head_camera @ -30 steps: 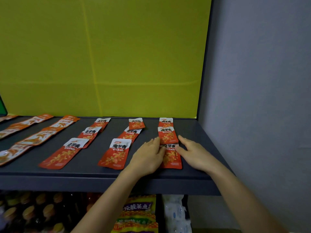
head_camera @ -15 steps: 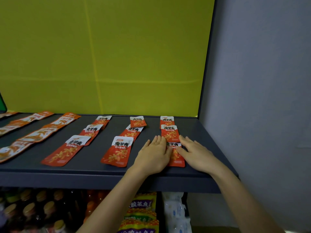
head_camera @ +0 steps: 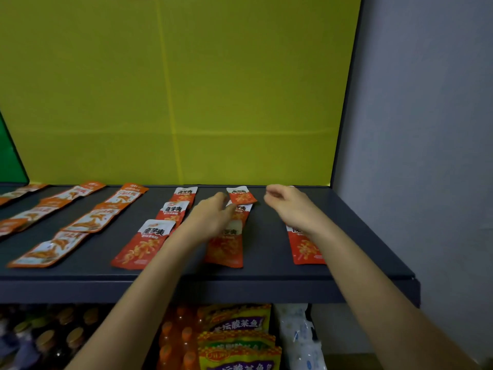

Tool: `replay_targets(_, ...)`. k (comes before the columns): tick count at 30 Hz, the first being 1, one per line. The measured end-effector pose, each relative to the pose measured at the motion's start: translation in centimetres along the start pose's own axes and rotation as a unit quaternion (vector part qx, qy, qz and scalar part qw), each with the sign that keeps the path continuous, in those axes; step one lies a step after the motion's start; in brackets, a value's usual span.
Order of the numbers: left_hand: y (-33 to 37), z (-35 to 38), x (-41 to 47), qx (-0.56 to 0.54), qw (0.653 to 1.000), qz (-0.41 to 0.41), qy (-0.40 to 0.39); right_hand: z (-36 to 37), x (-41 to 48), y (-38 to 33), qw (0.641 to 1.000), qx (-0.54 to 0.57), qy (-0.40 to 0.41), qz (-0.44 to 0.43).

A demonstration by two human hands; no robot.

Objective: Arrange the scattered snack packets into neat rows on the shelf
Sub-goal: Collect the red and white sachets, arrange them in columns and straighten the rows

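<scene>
Red-and-white snack packets lie in columns on the dark shelf [head_camera: 266, 244]. My left hand [head_camera: 210, 218] rests flat over the middle packet [head_camera: 241, 209] of the second column from the right. Its fingertips touch the slightly skewed rear packet [head_camera: 241, 195], and the front packet [head_camera: 226, 248] shows below the wrist. My right hand [head_camera: 290, 206] hovers over the back of the rightmost column with its fingers curled. It hides the packets there, and only the front packet [head_camera: 306, 248] shows. Another column [head_camera: 149, 244] lies further left.
Paler orange packets [head_camera: 88, 222] run in slanted columns at the left. A yellow back panel [head_camera: 186, 102] closes the shelf behind, and a grey wall [head_camera: 426, 129] stands at the right. Below the shelf are bottles [head_camera: 40, 340] and yellow-purple packs [head_camera: 234, 332].
Both hands left the front packet of the right column. The right hand went back along that column. The left hand shifted left to the neighbouring column. The view moved closer.
</scene>
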State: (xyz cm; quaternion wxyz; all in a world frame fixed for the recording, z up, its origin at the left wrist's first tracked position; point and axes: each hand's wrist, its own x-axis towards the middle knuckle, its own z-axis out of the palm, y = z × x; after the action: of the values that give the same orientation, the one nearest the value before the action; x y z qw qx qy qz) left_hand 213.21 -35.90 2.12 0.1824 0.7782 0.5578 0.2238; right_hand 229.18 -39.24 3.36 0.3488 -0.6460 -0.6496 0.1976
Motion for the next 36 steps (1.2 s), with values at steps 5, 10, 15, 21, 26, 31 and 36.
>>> replay_targets(5,-2.2,0.2,3.1,0.008,0.994,-0.039,-0.098,4.5,4.0,-1.2,0.992,-0.117,-0.011,0.051)
replay_targets(10,-2.6,1.3,5.3,-0.003,0.996,-0.039,-0.083,6.8,5.8,0.0,0.985,-0.133,0.049,0.097)
replay_targets(15,-3.6,2.6,6.9,-0.013,0.998,-0.006,-0.061,7.9,6.3,0.8,0.983,-0.142,0.071,0.092)
replay_targets(21,-4.4,2.9,8.1,-0.05,0.998,0.017,-0.038,8.4,6.0,0.9,0.985,-0.136,0.074,0.073)
replay_targets(26,-4.7,3.1,8.7,-0.037,0.999,0.026,-0.017,8.2,5.6,0.6,0.985,-0.133,0.077,0.072)
replay_targets(31,-5.1,3.2,8.9,-0.041,0.998,0.038,-0.01,8.2,5.3,0.1,0.988,-0.131,0.037,0.072)
replay_targets(36,-5.2,3.5,8.9,-0.028,0.999,0.026,0.004,8.0,5.7,-0.2,0.987,-0.145,-0.012,0.065)
